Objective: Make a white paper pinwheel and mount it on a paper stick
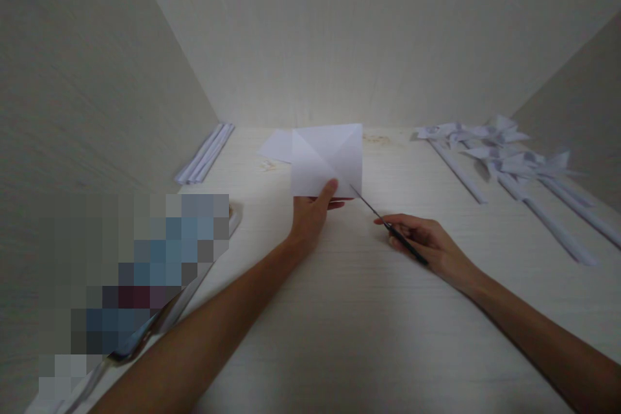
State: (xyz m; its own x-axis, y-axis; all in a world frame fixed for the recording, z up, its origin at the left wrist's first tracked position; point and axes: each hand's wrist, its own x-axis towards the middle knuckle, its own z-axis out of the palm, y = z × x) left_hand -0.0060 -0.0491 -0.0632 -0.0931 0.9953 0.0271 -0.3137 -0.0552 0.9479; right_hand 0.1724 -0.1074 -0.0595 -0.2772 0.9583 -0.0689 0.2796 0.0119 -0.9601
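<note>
My left hand (313,213) pinches a square sheet of white paper (327,155) at its lower edge, thumb on top and fingers beneath. Diagonal creases cross the sheet, which is held up above the table. My right hand (427,242) is closed around black-handled scissors (405,244), seen edge-on. Their thin metal blades point up and left, with the tip at the sheet's lower right corner area. Whether the blades are parted or have cut into the paper I cannot tell.
Another white paper piece (277,145) lies behind the held sheet. Rolled paper sticks (206,154) lie at the back left. Several paper pinwheels (504,149) on paper sticks lie at the right. A pixelated area (160,272) covers something at the left. Walls enclose the pale table (359,323).
</note>
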